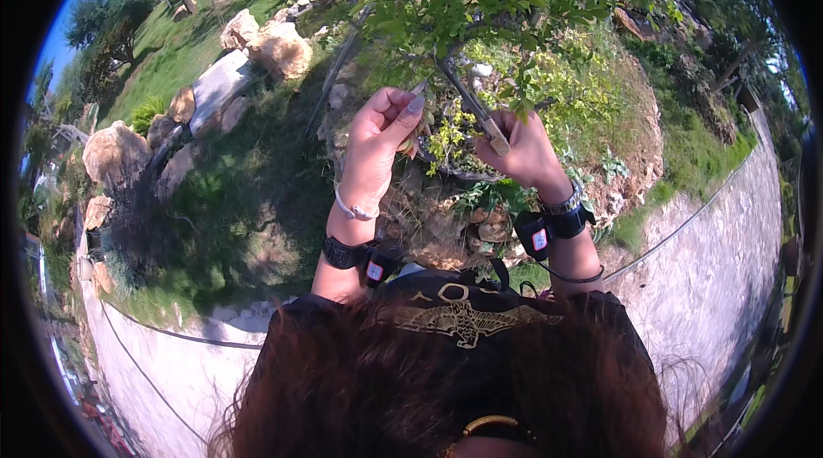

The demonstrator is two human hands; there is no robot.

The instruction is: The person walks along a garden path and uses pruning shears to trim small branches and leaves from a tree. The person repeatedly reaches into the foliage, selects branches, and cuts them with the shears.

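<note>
My left hand (389, 120) is raised beneath the leafy green branches (476, 2) of a small tree, thumb and fingertips pinched together on a thin, pale leaf or sprig that I cannot make out clearly. To its right, my right hand (524, 146) is closed around the handle of a long, narrow metal tool (472, 98), perhaps shears. That tool points up and left, and its upper end reaches the branches. Yellow-green foliage (450, 140) shows between and behind the two hands.
A rocky raised bed (624, 130) lies in front of me, with stones along its lower edge. Large boulders (280, 50) and a flat pale stone (218, 88) stand at the left on grass. A paved path (701, 252) runs at the right, and a dark hose or cable (193, 336) crosses paving at the lower left.
</note>
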